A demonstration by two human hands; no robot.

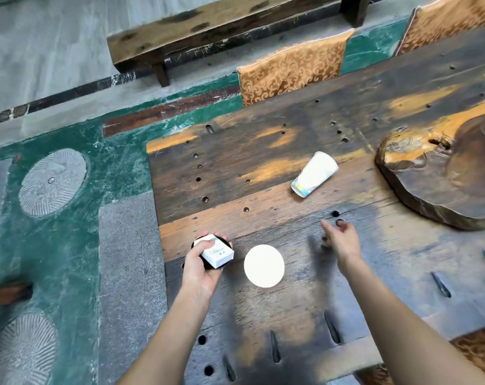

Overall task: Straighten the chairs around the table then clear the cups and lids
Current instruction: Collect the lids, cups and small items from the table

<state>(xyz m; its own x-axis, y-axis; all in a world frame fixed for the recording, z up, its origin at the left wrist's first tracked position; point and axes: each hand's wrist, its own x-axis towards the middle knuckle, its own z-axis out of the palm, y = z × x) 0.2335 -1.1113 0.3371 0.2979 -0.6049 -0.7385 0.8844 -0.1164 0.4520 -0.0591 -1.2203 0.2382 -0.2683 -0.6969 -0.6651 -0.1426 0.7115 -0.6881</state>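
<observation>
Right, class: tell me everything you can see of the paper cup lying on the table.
The paper cup is white and tapered, with faint coloured print near its lower-left end. It lies tipped on its side, aslant, on the worn wooden table, left of the big wood slab. Whether anything is inside cannot be seen. Only the table touches it; the right hand is short of it.

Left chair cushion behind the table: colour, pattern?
Golden-brown chair cushion with a paler scrolling floral pattern and light edging; it shows in the head view.
</observation>
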